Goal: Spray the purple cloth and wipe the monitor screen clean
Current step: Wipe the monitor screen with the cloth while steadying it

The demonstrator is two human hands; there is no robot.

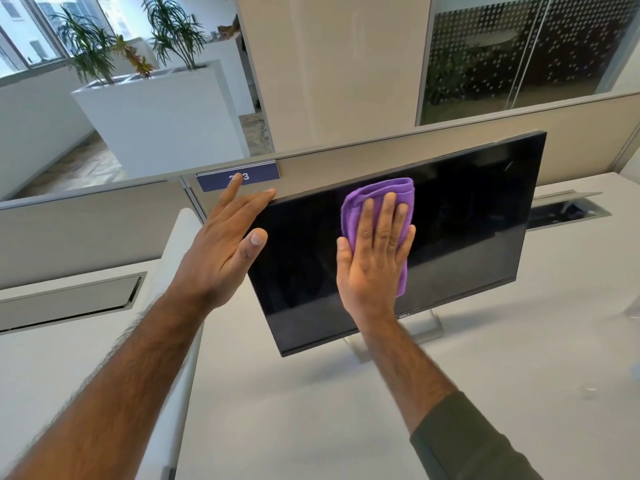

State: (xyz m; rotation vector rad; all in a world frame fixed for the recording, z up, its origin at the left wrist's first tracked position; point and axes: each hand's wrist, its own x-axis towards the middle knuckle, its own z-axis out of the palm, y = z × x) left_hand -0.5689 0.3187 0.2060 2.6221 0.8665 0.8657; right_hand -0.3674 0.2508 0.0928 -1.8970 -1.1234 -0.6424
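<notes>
A black monitor [460, 223] stands on a silver stand on the white desk, its screen dark. A folded purple cloth [381, 192] lies flat against the middle of the screen. My right hand [374, 258] presses it there with the palm flat and the fingers spread over it. At the monitor's upper left corner, my left hand [228, 244] rests with its fingers apart: the fingertips reach behind the top edge and the thumb sits in front of the screen. No spray bottle can be made out clearly.
The white desk [346, 410] stretches in front of the monitor. A beige partition [104, 216] with a blue number plate [256, 174] runs behind it. Cable-tray openings [69, 299] sit at left and right. White planters with plants [156, 112] stand beyond.
</notes>
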